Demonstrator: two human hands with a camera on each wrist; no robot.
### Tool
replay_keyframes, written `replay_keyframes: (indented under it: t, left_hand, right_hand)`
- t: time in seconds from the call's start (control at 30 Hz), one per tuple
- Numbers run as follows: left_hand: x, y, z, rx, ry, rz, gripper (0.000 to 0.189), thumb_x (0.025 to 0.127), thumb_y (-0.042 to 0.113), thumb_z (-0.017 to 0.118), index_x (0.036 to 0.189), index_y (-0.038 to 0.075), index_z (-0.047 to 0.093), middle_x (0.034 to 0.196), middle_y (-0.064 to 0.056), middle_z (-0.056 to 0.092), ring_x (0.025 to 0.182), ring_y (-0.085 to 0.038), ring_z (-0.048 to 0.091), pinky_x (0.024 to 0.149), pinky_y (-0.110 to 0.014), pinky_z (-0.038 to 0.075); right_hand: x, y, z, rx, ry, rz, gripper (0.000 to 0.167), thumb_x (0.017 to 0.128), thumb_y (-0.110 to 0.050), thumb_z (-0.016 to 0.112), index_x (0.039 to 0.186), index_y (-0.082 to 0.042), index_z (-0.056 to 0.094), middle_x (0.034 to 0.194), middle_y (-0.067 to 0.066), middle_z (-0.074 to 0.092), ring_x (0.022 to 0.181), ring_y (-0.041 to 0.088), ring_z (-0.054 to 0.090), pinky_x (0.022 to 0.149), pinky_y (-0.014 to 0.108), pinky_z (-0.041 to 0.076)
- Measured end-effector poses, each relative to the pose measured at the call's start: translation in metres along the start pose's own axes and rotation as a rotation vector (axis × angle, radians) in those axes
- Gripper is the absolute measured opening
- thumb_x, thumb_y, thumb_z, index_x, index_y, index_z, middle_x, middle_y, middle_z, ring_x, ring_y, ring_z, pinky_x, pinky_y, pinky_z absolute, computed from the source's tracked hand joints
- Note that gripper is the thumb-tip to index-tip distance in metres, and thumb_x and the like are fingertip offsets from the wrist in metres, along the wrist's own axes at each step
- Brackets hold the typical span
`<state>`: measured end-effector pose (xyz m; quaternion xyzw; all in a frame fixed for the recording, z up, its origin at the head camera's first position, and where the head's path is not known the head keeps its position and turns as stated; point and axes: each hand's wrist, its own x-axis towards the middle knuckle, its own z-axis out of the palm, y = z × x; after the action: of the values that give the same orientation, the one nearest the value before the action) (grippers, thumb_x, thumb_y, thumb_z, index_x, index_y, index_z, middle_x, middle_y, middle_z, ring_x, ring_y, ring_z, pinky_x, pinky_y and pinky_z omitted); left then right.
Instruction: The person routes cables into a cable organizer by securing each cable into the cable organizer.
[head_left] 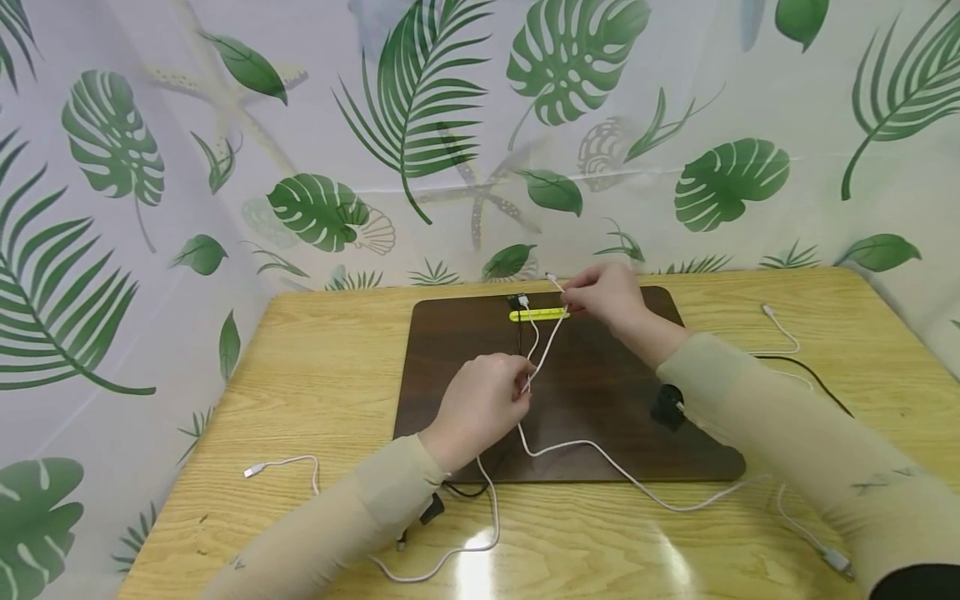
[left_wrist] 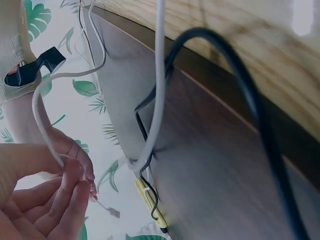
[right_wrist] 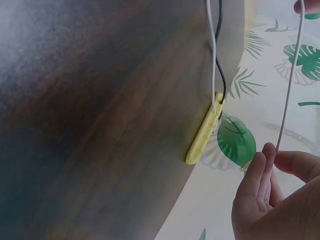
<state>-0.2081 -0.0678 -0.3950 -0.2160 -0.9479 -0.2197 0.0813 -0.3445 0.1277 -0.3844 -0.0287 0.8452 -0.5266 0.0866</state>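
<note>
A white USB cable [head_left: 551,340] stretches between my two hands above the dark brown board [head_left: 600,417]. My left hand [head_left: 483,404] pinches it over the middle of the board. Farther back, my right hand [head_left: 609,296] pinches the same cable a little below its plug [head_left: 553,280], which sticks up past the fingertips. Beneath the right hand, a yellow cable clip strip [head_left: 537,315] lies along the board's far edge. A black cable [right_wrist: 223,75] and another white cable [right_wrist: 212,55] run into one end of the strip; the strip's other end shows bare slots.
A black adapter [head_left: 667,407] sits on the board's right side, and another black piece [head_left: 432,508] lies beside the left forearm. Loose white cable ends rest at left [head_left: 255,471], right [head_left: 768,312] and front right [head_left: 836,560]. A leaf-print cloth [head_left: 465,208] hangs behind the wooden table [head_left: 322,375].
</note>
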Motion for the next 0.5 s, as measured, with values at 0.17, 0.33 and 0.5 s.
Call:
replay_keyframes:
  t: [0.17,0.33,0.5]
  left_hand:
    - [-0.005,-0.002,-0.001,-0.009,-0.062,-0.027,0.022,0.086,0.001,0.077,0.107,0.006,0.079,0.073,0.004,0.067,0.065,-0.008,0.056,0.059,-0.023,0.043]
    - [-0.011,-0.004,0.0,-0.015,-0.136,-0.048,0.03,0.084,0.0,0.076,0.114,0.004,0.077,0.077,0.001,0.066,0.066,-0.009,0.054,0.061,-0.024,0.044]
    - [-0.015,-0.005,0.003,0.01,-0.168,-0.051,0.042,0.085,0.002,0.076,0.127,0.003,0.074,0.079,0.002,0.063,0.067,-0.008,0.052,0.064,-0.024,0.044]
  right_hand:
    - [0.004,0.005,0.005,-0.065,0.009,-0.005,0.024,0.099,-0.005,0.07,0.113,0.013,0.075,0.103,0.022,0.077,0.072,0.009,0.072,0.088,0.047,0.065]
    - [0.007,0.011,0.009,-0.132,0.01,-0.008,0.023,0.099,-0.009,0.07,0.111,0.009,0.077,0.1,0.019,0.079,0.075,0.015,0.075,0.089,0.048,0.064]
    - [0.011,0.018,0.015,-0.216,0.004,-0.02,0.021,0.098,-0.012,0.07,0.11,0.003,0.079,0.101,0.018,0.08,0.08,0.021,0.075,0.079,0.038,0.062]
